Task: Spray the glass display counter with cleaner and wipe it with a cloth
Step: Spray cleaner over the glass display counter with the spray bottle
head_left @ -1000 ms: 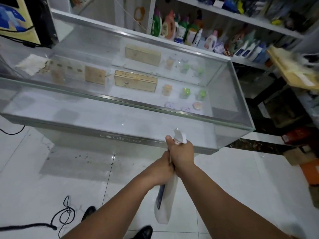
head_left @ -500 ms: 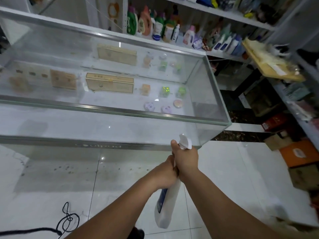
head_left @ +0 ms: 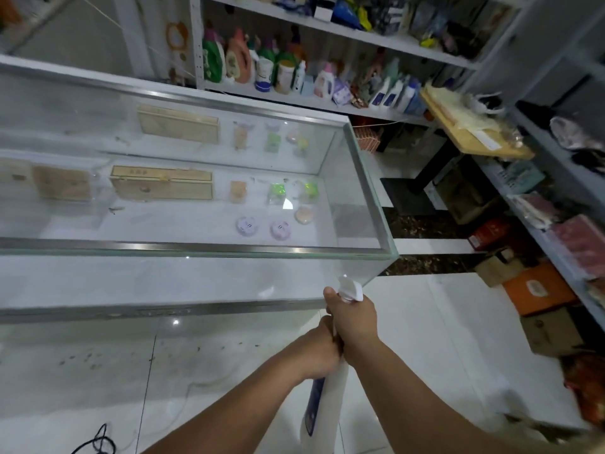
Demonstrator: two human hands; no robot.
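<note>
White spray bottle (head_left: pixel 332 398) gripped by left hand (head_left: pixel 316 352) and right hand (head_left: pixel 355 319) before glass counter (head_left: pixel 196 248), shelves (head_left: pixel 376 40) behind

right hand (head_left: pixel 355 317) clenched just above clenched left hand (head_left: pixel 316 353), both held out forward.

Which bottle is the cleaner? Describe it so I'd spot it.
Find the long glass counter. Before its near right corner, the left hand and right hand grip a white spray bottle. Unlike the shelf bottles behind, it hangs down, with a dark blue label.
</note>
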